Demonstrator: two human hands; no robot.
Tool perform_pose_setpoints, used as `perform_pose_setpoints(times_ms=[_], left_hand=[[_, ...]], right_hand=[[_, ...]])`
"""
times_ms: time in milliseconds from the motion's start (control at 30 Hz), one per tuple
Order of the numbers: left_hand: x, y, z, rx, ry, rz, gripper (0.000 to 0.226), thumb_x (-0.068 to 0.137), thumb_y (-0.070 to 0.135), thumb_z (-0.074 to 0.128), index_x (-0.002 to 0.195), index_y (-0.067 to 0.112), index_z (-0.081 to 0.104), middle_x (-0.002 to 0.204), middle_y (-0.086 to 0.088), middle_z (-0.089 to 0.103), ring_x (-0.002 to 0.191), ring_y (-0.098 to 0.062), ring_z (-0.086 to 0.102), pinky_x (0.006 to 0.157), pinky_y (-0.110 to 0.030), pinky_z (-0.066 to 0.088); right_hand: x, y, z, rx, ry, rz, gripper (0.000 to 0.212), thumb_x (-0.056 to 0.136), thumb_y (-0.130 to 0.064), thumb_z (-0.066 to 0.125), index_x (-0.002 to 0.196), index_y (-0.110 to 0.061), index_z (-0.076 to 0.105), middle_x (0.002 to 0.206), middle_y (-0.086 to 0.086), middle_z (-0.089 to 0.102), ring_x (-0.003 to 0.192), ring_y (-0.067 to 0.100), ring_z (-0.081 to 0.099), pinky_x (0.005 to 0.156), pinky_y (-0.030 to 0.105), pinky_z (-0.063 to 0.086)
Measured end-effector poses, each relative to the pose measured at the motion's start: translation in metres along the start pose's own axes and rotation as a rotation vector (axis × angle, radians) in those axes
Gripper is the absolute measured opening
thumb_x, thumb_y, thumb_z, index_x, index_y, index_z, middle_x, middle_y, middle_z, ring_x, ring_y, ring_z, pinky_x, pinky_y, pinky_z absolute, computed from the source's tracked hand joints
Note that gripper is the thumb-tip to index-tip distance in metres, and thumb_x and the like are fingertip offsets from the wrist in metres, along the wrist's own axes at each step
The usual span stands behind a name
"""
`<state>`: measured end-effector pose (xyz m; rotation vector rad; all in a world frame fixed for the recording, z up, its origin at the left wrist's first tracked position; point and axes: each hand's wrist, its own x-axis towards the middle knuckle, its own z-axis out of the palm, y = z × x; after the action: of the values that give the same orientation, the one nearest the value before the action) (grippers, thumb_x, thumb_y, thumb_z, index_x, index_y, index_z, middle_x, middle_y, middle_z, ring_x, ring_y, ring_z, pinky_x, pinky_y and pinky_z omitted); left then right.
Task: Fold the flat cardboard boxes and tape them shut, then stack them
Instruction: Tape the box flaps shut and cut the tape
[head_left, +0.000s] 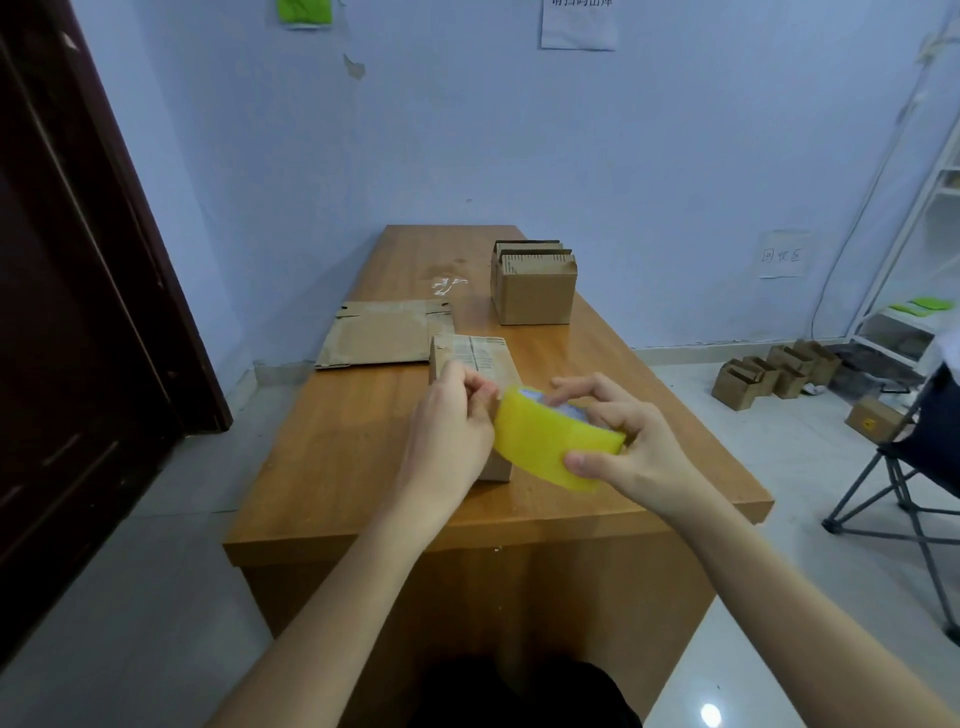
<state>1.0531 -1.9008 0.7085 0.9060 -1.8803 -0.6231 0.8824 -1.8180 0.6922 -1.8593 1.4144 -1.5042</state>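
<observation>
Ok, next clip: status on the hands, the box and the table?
Right hand grips yellow tape roll; left hand picks at its free end. Folded box waits just beyond. Flat cardboard behind, nothing blocking.

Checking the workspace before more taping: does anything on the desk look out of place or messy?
Yes: a crumpled scrap of clear tape lies loose on the desk beyond the flat cardboard, stuck to nothing. Otherwise nothing stands out.

yellow tape roll (556, 441), brown boxes (535, 291), seemingly lilac wall (519, 145)
</observation>
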Motion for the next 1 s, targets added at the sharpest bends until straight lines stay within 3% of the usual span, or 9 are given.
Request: perform_pose_setpoints(times_ms=[67,133,200,267,467,600,767,900,1000], left_hand=[[0.005,-0.002,-0.010,-0.017,0.028,-0.022,0.012,0.097,0.016,0.049,0.085,0.018,0.048,0.074,0.008,0.054,0.068,-0.008,0.053,0.057,-0.014,0.039],[0.009,-0.002,-0.021,-0.065,0.014,-0.045,0.015,0.097,0.016,0.050,0.083,0.021,0.048,0.074,0.003,0.056,0.064,-0.011,0.056,0.058,-0.017,0.043],[0.010,-0.001,-0.028,-0.096,0.024,-0.061,0.013,0.096,0.015,0.050,0.084,0.018,0.050,0.073,0.000,0.056,0.059,-0.009,0.057,0.054,-0.015,0.046],[0.008,0.000,-0.029,-0.112,0.025,-0.073,0.011,0.097,0.015,0.050,0.086,0.015,0.051,0.074,-0.002,0.056,0.055,-0.007,0.056,0.050,-0.012,0.045],[0.003,0.002,-0.033,-0.304,-0.005,-0.183,0.020,0.089,0.032,0.061,0.080,0.015,0.058,0.068,-0.003,0.064,0.059,-0.013,0.066,0.064,-0.025,0.055],[0.007,0.000,-0.021,-0.119,0.106,-0.141,0.028,0.084,0.039,0.066,0.070,0.018,0.054,0.061,-0.001,0.062,0.057,-0.015,0.065,0.061,-0.035,0.054],[0.006,0.006,-0.011,0.190,0.159,-0.051,0.027,0.090,0.038,0.058,0.078,0.017,0.047,0.067,0.010,0.049,0.060,-0.004,0.047,0.050,-0.012,0.030],[0.008,0.010,-0.012,0.244,0.222,-0.025,0.025,0.093,0.038,0.054,0.083,0.016,0.046,0.071,0.006,0.049,0.060,-0.006,0.043,0.049,-0.013,0.027],[0.010,0.012,-0.019,0.246,0.235,-0.009,0.026,0.092,0.039,0.053,0.084,0.014,0.048,0.073,0.004,0.052,0.063,-0.007,0.043,0.050,-0.013,0.030]], right_hand=[[0.003,-0.004,0.002,-0.050,0.052,-0.007,0.063,0.061,-0.049,0.075,0.056,0.010,0.053,0.086,-0.004,0.064,0.107,0.006,0.060,0.083,0.024,0.045],[0.007,-0.013,0.000,-0.093,0.093,0.034,0.063,0.061,-0.052,0.071,0.059,0.009,0.055,0.069,0.006,0.059,0.078,0.001,0.060,0.068,0.019,0.043],[0.012,-0.022,-0.001,-0.072,0.126,0.117,0.059,0.060,-0.054,0.070,0.056,0.002,0.056,0.054,0.005,0.051,0.054,0.003,0.050,0.054,0.016,0.037],[0.019,-0.029,0.000,-0.014,0.140,0.125,0.054,0.064,-0.053,0.069,0.049,-0.005,0.046,0.046,-0.004,0.039,0.045,0.006,0.039,0.047,0.015,0.031],[0.023,-0.039,-0.004,-0.066,0.100,0.024,0.044,0.071,-0.051,0.062,0.058,-0.012,0.047,0.053,-0.010,0.040,0.051,0.004,0.041,0.050,0.014,0.032],[0.024,-0.035,-0.001,-0.026,0.130,0.050,0.039,0.071,-0.050,0.062,0.054,-0.019,0.043,0.052,-0.012,0.035,0.049,0.005,0.037,0.049,0.013,0.030],[0.027,-0.037,0.005,-0.194,0.199,0.018,0.048,0.074,-0.054,0.055,0.053,-0.014,0.041,0.050,-0.007,0.029,0.047,0.008,0.033,0.048,0.018,0.026],[0.037,-0.047,0.006,-0.477,0.187,-0.082,0.050,0.077,-0.056,0.043,0.051,-0.014,0.036,0.048,-0.004,0.027,0.046,0.012,0.030,0.046,0.024,0.021],[0.042,-0.052,0.005,-0.472,0.198,-0.087,0.053,0.076,-0.056,0.038,0.053,-0.008,0.037,0.052,0.001,0.026,0.049,0.012,0.026,0.048,0.026,0.021]])
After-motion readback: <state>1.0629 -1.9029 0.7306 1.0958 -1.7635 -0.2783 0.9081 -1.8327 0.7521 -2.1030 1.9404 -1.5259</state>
